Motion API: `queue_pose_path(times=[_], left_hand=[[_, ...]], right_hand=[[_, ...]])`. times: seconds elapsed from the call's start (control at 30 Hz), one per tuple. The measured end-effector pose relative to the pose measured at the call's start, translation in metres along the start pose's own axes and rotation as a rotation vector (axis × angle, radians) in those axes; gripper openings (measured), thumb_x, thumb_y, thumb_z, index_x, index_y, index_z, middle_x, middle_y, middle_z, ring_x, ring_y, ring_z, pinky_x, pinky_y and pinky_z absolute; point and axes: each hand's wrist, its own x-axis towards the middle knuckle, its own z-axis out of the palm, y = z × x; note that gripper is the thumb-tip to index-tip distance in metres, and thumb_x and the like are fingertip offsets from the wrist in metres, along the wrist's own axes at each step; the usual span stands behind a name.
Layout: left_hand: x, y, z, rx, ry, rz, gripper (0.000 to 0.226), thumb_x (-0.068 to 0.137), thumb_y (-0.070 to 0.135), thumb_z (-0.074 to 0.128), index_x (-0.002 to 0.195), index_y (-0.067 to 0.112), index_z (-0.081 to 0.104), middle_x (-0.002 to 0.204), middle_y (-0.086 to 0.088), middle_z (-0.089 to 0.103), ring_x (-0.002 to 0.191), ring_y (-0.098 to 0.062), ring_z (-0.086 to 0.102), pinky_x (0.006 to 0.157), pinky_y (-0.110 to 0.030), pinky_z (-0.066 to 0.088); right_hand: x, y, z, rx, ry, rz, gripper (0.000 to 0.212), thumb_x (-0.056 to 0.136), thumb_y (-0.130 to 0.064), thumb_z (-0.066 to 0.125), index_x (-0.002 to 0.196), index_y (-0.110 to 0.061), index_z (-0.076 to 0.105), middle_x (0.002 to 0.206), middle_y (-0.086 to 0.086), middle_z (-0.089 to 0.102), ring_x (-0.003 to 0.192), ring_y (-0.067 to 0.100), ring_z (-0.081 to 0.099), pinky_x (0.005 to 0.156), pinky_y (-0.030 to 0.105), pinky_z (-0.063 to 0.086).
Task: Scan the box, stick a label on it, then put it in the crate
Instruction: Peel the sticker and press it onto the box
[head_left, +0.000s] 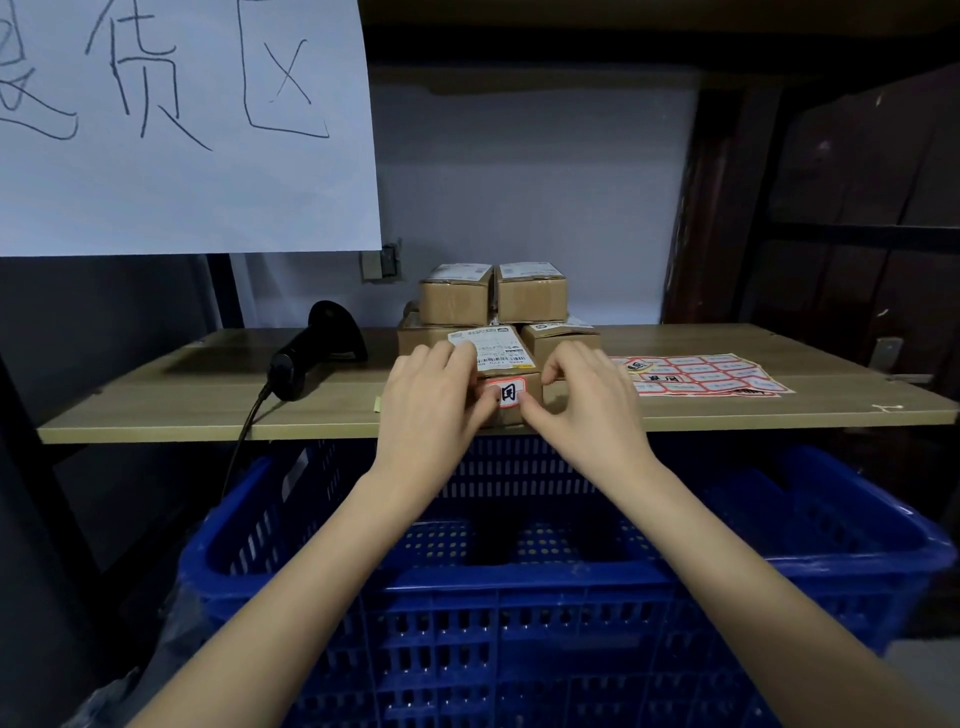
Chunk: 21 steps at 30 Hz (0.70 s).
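Observation:
A small cardboard box (511, 375) with a white shipping slip on top sits at the front edge of the wooden shelf (208, 395). A red-bordered label (508, 393) lies on its front face. My left hand (434, 405) grips the box's left side, thumb on the label's left edge. My right hand (584, 402) holds the right side, thumb pressing the label's right edge. The blue plastic crate (519, 587) stands below the shelf, under my forearms. A black barcode scanner (317, 348) rests on the shelf to the left.
Several more cardboard boxes (493, 299) are stacked behind the held one. A sheet of red-bordered labels (701, 375) lies on the shelf to the right. A large white paper sign (182, 124) hangs at upper left. The scanner's cable (244, 431) drops over the shelf edge.

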Motion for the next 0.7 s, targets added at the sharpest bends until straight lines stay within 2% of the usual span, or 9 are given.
queue_pose_path(times=[0.1, 0.17, 0.23, 0.37, 0.57, 0.7], left_hand=[[0.001, 0.0, -0.001, -0.023, 0.012, -0.014, 0.026, 0.077, 0.035, 0.061, 0.078, 0.011, 0.05, 0.071, -0.008, 0.06, 0.066, -0.031, 0.054, 0.061, -0.035, 0.041], [0.001, -0.001, 0.0, -0.028, 0.012, 0.001, 0.026, 0.077, 0.035, 0.058, 0.087, 0.011, 0.057, 0.078, -0.007, 0.063, 0.071, -0.031, 0.057, 0.064, -0.034, 0.043], [0.002, -0.004, 0.0, -0.075, -0.005, 0.006, 0.028, 0.077, 0.034, 0.06, 0.095, 0.013, 0.063, 0.085, -0.006, 0.065, 0.078, -0.031, 0.059, 0.067, -0.034, 0.045], [0.005, -0.009, -0.002, -0.134, -0.045, 0.018, 0.029, 0.076, 0.034, 0.06, 0.094, 0.014, 0.07, 0.085, -0.006, 0.065, 0.079, -0.031, 0.059, 0.069, -0.035, 0.044], [0.007, -0.012, -0.004, -0.204, -0.071, 0.014, 0.033, 0.077, 0.036, 0.058, 0.1, 0.016, 0.071, 0.093, -0.004, 0.067, 0.087, -0.029, 0.058, 0.074, -0.036, 0.042], [0.007, -0.008, -0.002, -0.161, -0.07, -0.003, 0.036, 0.072, 0.041, 0.064, 0.099, 0.017, 0.068, 0.095, -0.002, 0.065, 0.091, -0.027, 0.057, 0.076, -0.035, 0.04]], right_hand=[[0.004, -0.003, 0.001, -0.017, -0.004, -0.064, 0.042, 0.074, -0.036, 0.066, 0.109, -0.014, 0.059, 0.108, 0.003, 0.058, 0.103, 0.022, 0.054, 0.083, 0.035, 0.04], [0.008, -0.003, 0.002, -0.038, -0.048, -0.115, 0.045, 0.078, -0.038, 0.065, 0.117, -0.015, 0.061, 0.113, 0.001, 0.06, 0.106, 0.021, 0.054, 0.082, 0.03, 0.036], [0.012, -0.002, 0.002, -0.057, -0.07, -0.129, 0.041, 0.08, -0.04, 0.064, 0.114, -0.017, 0.065, 0.11, -0.001, 0.063, 0.106, 0.021, 0.055, 0.079, 0.026, 0.029], [0.016, 0.002, -0.001, -0.022, -0.085, -0.131, 0.036, 0.08, -0.038, 0.066, 0.109, -0.017, 0.069, 0.104, 0.0, 0.066, 0.103, 0.022, 0.057, 0.079, 0.025, 0.026], [0.019, 0.008, -0.008, 0.054, -0.141, -0.113, 0.032, 0.08, -0.029, 0.068, 0.109, -0.016, 0.07, 0.102, 0.002, 0.067, 0.1, 0.024, 0.06, 0.09, 0.037, 0.043], [0.018, 0.006, -0.005, -0.024, -0.117, -0.144, 0.043, 0.074, -0.04, 0.071, 0.11, -0.018, 0.068, 0.103, -0.001, 0.065, 0.103, 0.02, 0.057, 0.08, 0.029, 0.031]])
